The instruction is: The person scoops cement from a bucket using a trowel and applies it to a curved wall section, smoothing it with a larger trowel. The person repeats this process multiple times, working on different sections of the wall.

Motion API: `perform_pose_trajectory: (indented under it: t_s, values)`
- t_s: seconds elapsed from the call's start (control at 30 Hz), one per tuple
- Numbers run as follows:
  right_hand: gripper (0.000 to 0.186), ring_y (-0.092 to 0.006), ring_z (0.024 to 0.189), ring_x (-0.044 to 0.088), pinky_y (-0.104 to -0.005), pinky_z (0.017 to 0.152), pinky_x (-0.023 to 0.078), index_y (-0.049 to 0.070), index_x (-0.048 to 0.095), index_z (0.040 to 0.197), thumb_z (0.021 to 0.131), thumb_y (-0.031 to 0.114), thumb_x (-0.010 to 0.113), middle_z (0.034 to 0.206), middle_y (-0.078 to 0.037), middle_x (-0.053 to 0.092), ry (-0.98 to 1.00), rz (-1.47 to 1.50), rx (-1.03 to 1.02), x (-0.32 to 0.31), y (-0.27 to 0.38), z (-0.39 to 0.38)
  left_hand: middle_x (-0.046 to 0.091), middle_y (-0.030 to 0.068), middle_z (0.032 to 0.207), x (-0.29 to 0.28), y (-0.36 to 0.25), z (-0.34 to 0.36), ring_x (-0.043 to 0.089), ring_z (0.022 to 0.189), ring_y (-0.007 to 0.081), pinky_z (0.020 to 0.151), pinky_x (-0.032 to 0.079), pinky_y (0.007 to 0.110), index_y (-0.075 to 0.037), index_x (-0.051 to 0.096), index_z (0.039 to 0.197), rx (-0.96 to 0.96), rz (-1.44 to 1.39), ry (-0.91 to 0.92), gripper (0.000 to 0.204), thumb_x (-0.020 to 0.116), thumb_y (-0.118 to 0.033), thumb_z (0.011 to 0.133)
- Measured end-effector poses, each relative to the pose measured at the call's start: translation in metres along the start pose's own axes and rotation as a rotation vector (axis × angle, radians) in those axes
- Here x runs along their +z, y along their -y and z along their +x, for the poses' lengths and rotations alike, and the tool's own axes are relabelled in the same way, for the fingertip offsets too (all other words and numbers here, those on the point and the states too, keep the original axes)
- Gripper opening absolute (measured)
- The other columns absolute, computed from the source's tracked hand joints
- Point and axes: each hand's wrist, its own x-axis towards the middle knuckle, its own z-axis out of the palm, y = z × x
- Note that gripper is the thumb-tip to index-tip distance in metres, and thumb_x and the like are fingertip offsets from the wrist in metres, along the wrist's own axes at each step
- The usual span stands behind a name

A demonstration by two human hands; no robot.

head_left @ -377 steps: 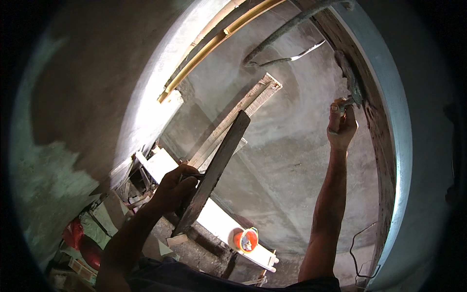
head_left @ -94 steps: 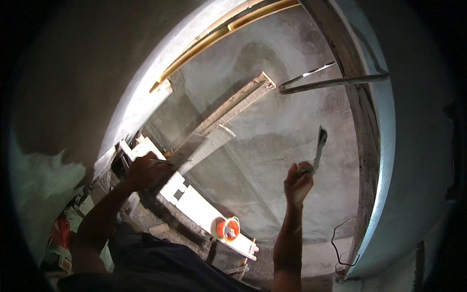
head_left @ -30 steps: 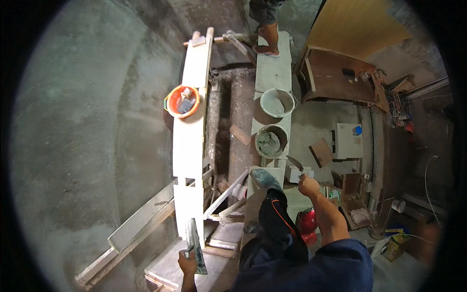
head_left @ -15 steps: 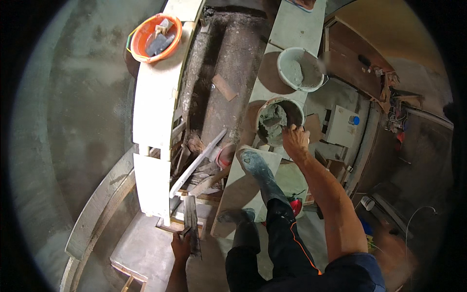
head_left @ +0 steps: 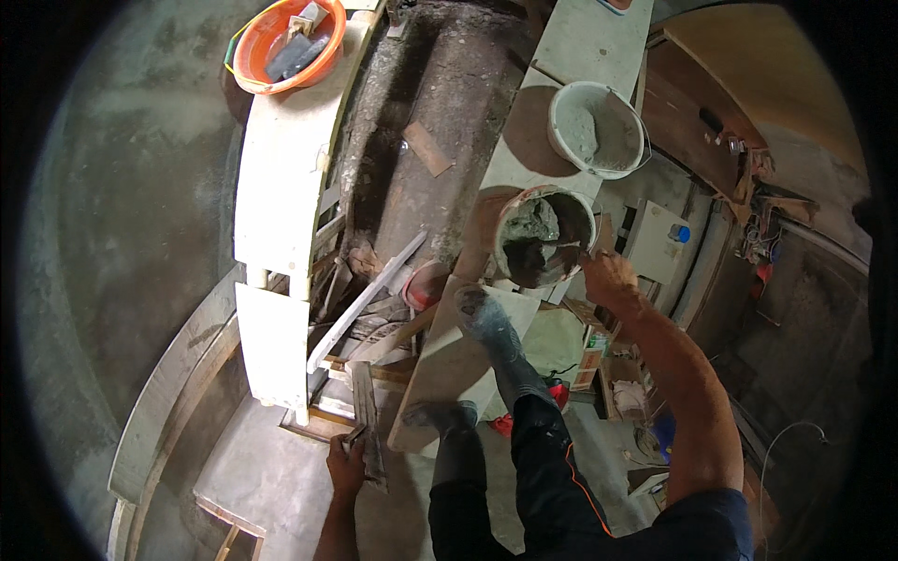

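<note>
My left hand (head_left: pixel 347 465), low in the middle, is closed round the handle of a long, narrow plastering float (head_left: pixel 368 421). The float's board stands lengthwise just beyond my fingers. At the right rim of a mortar bucket (head_left: pixel 589 210), my right hand (head_left: pixel 610 279) is closed on a trowel (head_left: pixel 565 245). Its blade reaches into the bucket, and my fingers cover the handle. Grey wet mortar (head_left: pixel 531 222) lies against the far side of the bucket, with a dark hollow nearer me.
My boots stand on a pale plank (head_left: pixel 449 374). Beyond the mortar bucket is a white bucket (head_left: pixel 599 131) with grey residue. An orange basin (head_left: pixel 290 47) holding tools sits on the left platform (head_left: pixel 271 206). Between the planks runs a trench (head_left: pixel 440 112) with wood scraps and a slanting pale batten (head_left: pixel 369 299).
My right hand has drawn back from inside the bucket's rim to its right side, and a dark hollow shows in the mortar. My left hand keeps the float. The view has shifted slightly.
</note>
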Motion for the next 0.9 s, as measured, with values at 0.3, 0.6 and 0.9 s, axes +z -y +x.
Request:
perform_pose_trajectory:
  t_s: [0.3, 0.6, 0.9]
  values:
    - [0.024, -0.0363, 0.092, 0.074, -0.048, 0.079, 0.06, 0.01, 0.076, 0.107, 0.092, 0.024, 0.063, 0.097, -0.018, 0.075, 0.162, 0.098, -0.092, 0.072, 0.037, 0.068, 0.067, 0.01, 0.084, 0.028, -0.017, 0.016, 0.061, 0.06, 0.0156, 0.053, 0.049, 0.033, 0.0, 0.059, 0.112, -0.103, -0.158, 0.075, 0.033, 0.074, -0.023, 0.095]
    - [0.027, -0.0327, 0.079, 0.072, -0.0439, 0.067, 0.06, 0.008, 0.074, 0.11, 0.096, 0.028, 0.063, 0.091, -0.018, 0.073, 0.035, 0.596, -0.17, 0.109, 0.039, 0.049, 0.056, 0.0029, 0.079, 0.048, -0.034, 0.006, 0.054, 0.058, 0.0103, 0.048, 0.048, 0.029, -0.004, 0.054, 0.117, -0.146, -0.168, 0.089, 0.028, 0.067, -0.023, 0.1]
    - [0.046, -0.0158, 0.053, 0.061, -0.0326, 0.041, 0.047, 0.011, 0.068, 0.118, 0.096, 0.051, 0.07, 0.068, -0.004, 0.061, 0.371, 1.464, 0.241, 0.091, 0.045, 0.015, 0.06, 0.0069, 0.099, 0.067, -0.087, 0.041, 0.057, 0.081, 0.0121, 0.066, 0.05, 0.029, -0.001, 0.052, 0.13, -0.005, -0.483, 0.09, 0.036, 0.063, -0.022, 0.103]
